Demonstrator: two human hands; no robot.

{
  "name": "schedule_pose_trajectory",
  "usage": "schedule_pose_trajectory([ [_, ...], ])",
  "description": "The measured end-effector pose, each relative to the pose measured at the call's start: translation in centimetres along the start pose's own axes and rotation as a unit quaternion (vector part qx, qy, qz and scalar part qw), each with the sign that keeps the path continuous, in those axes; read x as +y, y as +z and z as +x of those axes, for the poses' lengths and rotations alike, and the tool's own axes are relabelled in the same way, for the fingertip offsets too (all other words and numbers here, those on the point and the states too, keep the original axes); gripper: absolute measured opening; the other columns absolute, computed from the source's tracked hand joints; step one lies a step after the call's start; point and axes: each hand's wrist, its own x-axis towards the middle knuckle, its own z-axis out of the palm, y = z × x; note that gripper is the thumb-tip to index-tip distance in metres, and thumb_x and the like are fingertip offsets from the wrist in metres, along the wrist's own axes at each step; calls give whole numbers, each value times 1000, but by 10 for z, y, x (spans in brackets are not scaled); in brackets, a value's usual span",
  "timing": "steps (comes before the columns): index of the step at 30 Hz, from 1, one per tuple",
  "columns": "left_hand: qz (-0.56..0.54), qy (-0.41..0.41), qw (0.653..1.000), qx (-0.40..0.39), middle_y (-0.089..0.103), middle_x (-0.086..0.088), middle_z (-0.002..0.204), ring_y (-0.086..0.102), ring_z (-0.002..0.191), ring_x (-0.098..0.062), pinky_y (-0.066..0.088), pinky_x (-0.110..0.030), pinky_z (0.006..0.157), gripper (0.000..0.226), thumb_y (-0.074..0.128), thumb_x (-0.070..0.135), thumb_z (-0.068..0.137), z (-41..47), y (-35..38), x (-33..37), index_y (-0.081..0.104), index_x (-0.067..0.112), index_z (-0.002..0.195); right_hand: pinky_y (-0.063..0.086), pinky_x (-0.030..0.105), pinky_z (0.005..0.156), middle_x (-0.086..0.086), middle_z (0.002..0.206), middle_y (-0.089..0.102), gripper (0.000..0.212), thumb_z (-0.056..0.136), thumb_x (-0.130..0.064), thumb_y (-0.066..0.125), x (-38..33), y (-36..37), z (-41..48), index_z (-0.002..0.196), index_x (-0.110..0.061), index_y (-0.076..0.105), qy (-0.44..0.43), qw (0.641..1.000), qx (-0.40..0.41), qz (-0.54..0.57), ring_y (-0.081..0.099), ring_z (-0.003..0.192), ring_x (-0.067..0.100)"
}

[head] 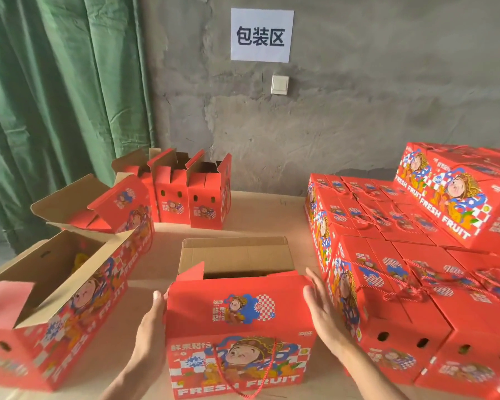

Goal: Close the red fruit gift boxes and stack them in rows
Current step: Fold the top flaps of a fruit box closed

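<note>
Roughly: left hand [152, 327] fingers straight against front box [237, 316]; right hand [325, 311] spread beside.

Bare hands and forearms, lower middle of the frame.
Showed the left hand [152, 324] at lower centre-left and the right hand [322, 310] at lower centre-right, both uncovered. Ran on into a bare left forearm [136, 376] and a bare right forearm [367, 370], uncovered as far as the bottom edge. Looked slim, with long fingers and narrow wrists. Carried a short nail on the left thumb; blurred at the right fingertips, finer detail past telling.
</note>
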Motion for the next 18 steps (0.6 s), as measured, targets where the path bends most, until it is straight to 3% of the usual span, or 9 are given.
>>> schedule_pose_trajectory([
  [2,81,86,993,-25,63,7,121,61,105,-11,48,-40,90,30,42,44,96,-10,6,-3,59,38,121,24,-1,94,-18,140,35,39,101,-19,39,5,13,-1,139,-27,36,-25,998,61,-19,34,120,-17],
  [3,140,124,982,-22,49,12,132,51,116,-9,42,-39,98,41,46,34,97,-11,7,-7,42,38,137,26,0,94,-12,136,44,36,100,-12,41,6,17,-1,134,-19,46,-26,995,90,-43,41,122,-7],
  [5,241,188,952,10,44,11,132,49,113,-13,41,-36,94,57,48,19,97,-14,10,-10,25,33,147,35,7,93,1,119,60,26,97,-4,46,11,20,0,118,-8,61,-39,989,125,-67,54,114,14],
  [8,335,223,915,22,56,-4,131,56,111,-27,44,-41,91,38,48,15,96,-10,11,-12,49,17,135,37,18,95,7,117,57,20,94,0,50,11,19,1,107,-3,64,-34,989,120,-74,51,115,18],
  [10,363,228,903,17,55,-10,132,52,119,-28,41,-40,96,34,49,13,96,-10,10,-11,54,12,129,35,19,93,1,122,51,19,96,-5,49,7,19,-1,109,-5,63,8,994,105,-42,46,120,16],
  [12,378,240,894,9,49,-12,138,48,124,-26,40,-38,98,33,52,12,94,-11,9,-10,54,7,127,43,29,84,-6,112,56,19,97,-12,47,3,18,-3,111,-10,60,53,995,85,-12,57,108,21],
  [13,379,245,893,4,42,-12,144,46,124,-24,40,-37,97,33,53,12,94,-11,9,-9,55,6,126,45,28,77,-6,108,58,19,98,-14,47,0,18,-4,112,-11,59,69,994,81,-2,59,97,19],
  [15,381,260,887,-7,27,-6,152,40,123,-14,39,-34,96,31,56,12,92,-7,5,-7,57,6,122,42,11,64,-4,104,59,18,98,-13,47,-4,19,-9,112,-9,57,91,992,88,25,54,83,5],
  [18,391,275,878,-16,48,-6,137,46,124,-20,37,-33,98,26,57,8,91,6,-2,-3,61,4,116,35,3,57,-9,92,50,15,98,-11,45,-9,29,-24,110,-7,53,126,986,99,46,48,80,3],
])
